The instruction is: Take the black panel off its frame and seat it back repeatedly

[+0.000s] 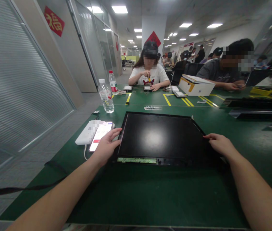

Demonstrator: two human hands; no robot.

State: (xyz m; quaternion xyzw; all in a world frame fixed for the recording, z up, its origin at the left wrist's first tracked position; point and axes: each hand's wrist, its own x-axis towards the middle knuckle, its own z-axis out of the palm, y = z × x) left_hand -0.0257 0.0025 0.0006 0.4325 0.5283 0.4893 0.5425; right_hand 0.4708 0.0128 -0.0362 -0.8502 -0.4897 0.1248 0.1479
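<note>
A black flat display panel (174, 134) lies screen up on the green table in front of me, with a green circuit strip (137, 160) along the left part of its near edge. My left hand (106, 144) grips the panel's left edge, thumb and fingers closed about the rim. On the opposite side, my right hand (219, 144) pinches the right edge between thumb and fingers. Just left of my left hand lies a lit phone (101, 134), partly over a white power bank (86, 136) with a white cable.
Beyond the panel stand a clear water bottle (107, 99) and a red-capped bottle (113, 83). A white box (196, 86) sits farther back, near two co-workers at the table. Dark metal strips (256, 114) lie at the right.
</note>
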